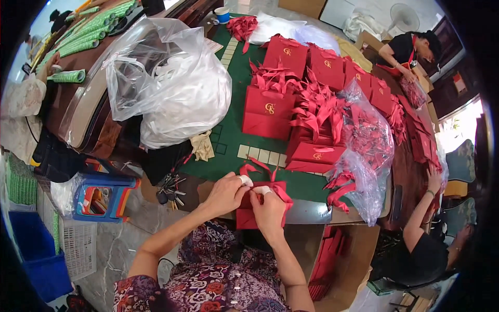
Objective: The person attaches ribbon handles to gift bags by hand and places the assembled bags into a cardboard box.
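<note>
At the table's near edge, a small red gift bag [246, 219] lies between my hands, its loose red ribbon [282, 192] trailing out at the top and right. My left hand [227, 194] pinches at the bag's upper edge. Just beside it, my right hand [268, 209] closes on the bag from the right, covering part of it. Both index fingers wear white wraps. Whether the fingertips also grip ribbon is hidden. Beyond them stand several red gift bags [268, 110] with gold print and heaped ribbon handles.
A clear plastic bag of red ribbons [366, 130] lies at right. At left sits a large bag of white material [184, 99]. An open cardboard box [353, 255] stands below the table edge, beside a blue stool [99, 200]. Co-workers [416, 244] work at right.
</note>
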`<action>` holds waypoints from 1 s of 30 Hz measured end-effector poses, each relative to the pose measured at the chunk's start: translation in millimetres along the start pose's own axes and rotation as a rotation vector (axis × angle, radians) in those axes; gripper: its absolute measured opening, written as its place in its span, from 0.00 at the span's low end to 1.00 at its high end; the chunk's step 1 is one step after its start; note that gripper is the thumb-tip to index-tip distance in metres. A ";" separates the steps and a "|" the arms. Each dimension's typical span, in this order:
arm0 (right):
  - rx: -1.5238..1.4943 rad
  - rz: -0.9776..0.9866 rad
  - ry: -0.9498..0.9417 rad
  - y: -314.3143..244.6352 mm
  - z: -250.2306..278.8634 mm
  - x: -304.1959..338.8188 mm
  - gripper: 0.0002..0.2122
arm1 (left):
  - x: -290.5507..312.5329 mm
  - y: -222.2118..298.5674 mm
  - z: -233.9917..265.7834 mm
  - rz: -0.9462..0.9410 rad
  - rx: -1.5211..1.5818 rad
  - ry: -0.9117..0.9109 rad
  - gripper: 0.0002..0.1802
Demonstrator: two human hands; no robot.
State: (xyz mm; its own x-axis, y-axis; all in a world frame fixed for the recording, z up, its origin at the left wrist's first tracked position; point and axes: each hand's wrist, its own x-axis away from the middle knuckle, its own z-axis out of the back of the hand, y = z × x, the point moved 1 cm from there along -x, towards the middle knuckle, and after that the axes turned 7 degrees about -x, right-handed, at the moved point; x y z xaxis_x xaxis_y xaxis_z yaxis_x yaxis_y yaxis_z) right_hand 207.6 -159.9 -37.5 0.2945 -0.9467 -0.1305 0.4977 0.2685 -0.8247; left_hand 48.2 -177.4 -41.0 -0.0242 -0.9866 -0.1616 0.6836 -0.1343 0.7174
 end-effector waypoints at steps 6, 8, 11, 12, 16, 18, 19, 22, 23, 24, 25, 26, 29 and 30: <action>-0.031 0.217 0.046 -9.0 25.5 -6.5 0.10 | -5.1 6.7 4.3 0.018 -0.003 -0.007 0.12; -0.058 0.195 0.019 -13.0 38.2 -15.7 0.07 | -4.4 5.2 -0.9 0.027 -0.018 -0.026 0.14; 0.008 0.240 -0.127 0.2 44.6 -32.8 0.05 | -4.6 11.4 -3.0 -0.143 -0.051 -0.003 0.13; 0.050 0.232 -0.263 3.9 46.2 -35.7 0.06 | -4.6 11.6 -4.7 -0.148 -0.048 -0.006 0.13; -0.138 -0.068 -0.404 9.0 56.8 -46.1 0.11 | -1.5 13.2 -7.0 -0.306 -0.104 0.051 0.09; -0.117 -0.118 -0.493 13.3 64.4 -50.8 0.11 | -0.9 14.5 -7.3 -0.388 -0.115 0.078 0.08; -0.094 -0.165 -0.583 10.7 66.9 -52.9 0.11 | -1.1 15.0 -7.4 -0.430 -0.146 0.079 0.08; -0.278 -0.206 -0.578 30.0 57.4 -52.5 0.10 | -2.4 14.1 -9.4 -0.501 -0.191 0.067 0.08; -0.395 -0.267 -0.600 35.1 55.0 -52.3 0.10 | -2.9 13.2 -10.8 -0.530 -0.208 0.055 0.09; -0.393 -0.270 -0.596 41.3 50.7 -50.2 0.10 | -3.0 11.9 -11.9 -0.534 -0.204 0.053 0.09; -0.395 -0.297 -0.547 44.5 45.1 -48.2 0.09 | -3.6 9.5 -12.9 -0.507 -0.201 0.040 0.09; -0.396 -0.323 -0.499 47.2 41.1 -46.5 0.09 | -4.1 8.0 -13.6 -0.481 -0.198 0.027 0.08; -0.367 -0.358 -0.196 48.3 34.6 -48.7 0.10 | -3.2 8.7 -13.3 -0.397 -0.131 0.023 0.08; -0.366 -0.358 -0.196 48.7 36.5 -48.3 0.10 | -3.9 7.7 -13.4 -0.397 -0.130 0.023 0.08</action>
State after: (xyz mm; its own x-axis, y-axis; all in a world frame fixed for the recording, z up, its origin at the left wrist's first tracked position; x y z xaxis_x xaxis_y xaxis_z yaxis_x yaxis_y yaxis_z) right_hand 247.5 -94.6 -51.3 0.3229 -0.9071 0.2700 0.2885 -0.1773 -0.9409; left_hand 63.3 -173.4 -43.9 -0.2892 -0.8578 -0.4249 0.7109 -0.4897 0.5048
